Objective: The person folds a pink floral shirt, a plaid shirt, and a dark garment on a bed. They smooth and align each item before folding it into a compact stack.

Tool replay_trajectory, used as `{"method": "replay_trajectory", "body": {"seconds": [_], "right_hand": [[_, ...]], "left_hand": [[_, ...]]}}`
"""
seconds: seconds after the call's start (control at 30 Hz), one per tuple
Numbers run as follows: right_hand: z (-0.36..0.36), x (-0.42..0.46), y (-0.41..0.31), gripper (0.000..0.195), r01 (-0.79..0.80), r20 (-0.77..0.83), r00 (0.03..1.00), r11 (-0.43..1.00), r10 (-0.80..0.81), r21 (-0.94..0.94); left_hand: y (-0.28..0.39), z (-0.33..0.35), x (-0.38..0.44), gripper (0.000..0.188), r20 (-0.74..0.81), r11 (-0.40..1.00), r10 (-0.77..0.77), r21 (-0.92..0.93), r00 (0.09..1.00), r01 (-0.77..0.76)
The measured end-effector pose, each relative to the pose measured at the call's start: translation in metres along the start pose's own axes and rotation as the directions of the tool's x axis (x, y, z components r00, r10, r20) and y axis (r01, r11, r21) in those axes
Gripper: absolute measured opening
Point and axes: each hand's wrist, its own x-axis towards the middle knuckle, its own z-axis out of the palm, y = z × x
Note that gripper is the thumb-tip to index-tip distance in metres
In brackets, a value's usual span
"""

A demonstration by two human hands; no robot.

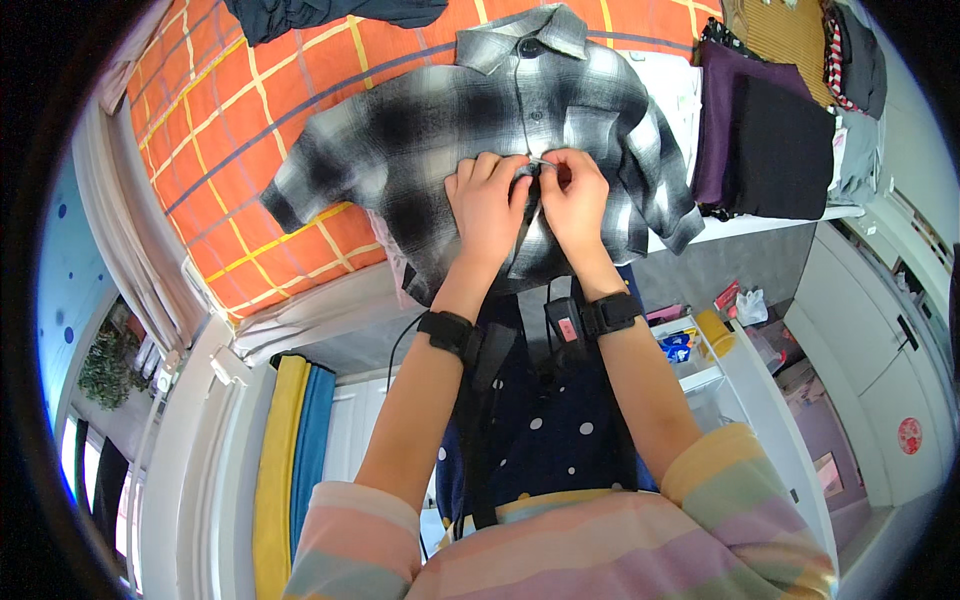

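A black, grey and white plaid shirt [420, 112] lies face up before me, its collar [491, 46] pointing away and its sleeves spread to both sides. Buttons show on the upper front placket, and a chest pocket [590, 124] sits right of it. My left hand [487, 196] rests on the shirt front, thumb and fingertips pinching the placket edge. Beside it, my right hand [576, 191] pinches the facing edge between thumb and index finger. Below both hands the front edges part. Whether a button is between the fingers cannot be seen.
Under the shirt is an orange checked bedspread [225, 142]. Dark cloth [330, 16] lies at the far edge. Folded black [780, 150] and purple garments [712, 135] are stacked at right. An open white drawer [697, 375] stands at lower right; a curtain [135, 225] hangs at left.
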Motion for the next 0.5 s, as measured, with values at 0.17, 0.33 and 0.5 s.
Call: {"method": "replay_trajectory", "body": {"seconds": [0.17, 0.33, 0.5], "right_hand": [[-0.005, -0.006, 0.008, 0.008, -0.193, 0.06, 0.98, 0.977, 0.188, 0.094], [-0.006, -0.007, -0.002, 0.008, -0.215, 0.126, 0.973, 0.96, 0.194, 0.179], [-0.004, -0.011, 0.013, 0.012, -0.239, 0.209, 0.963, 0.905, 0.173, 0.353]], "left_hand": [[0.006, 0.011, 0.005, 0.015, -0.012, 0.998, -0.035, 0.044, 0.999, 0.036], [0.003, 0.011, 0.005, 0.013, -0.02, 0.996, -0.054, -0.074, 0.998, 0.052], [0.001, 0.009, 0.006, 0.006, 0.107, 0.894, -0.239, -0.364, 0.965, 0.262]]}}
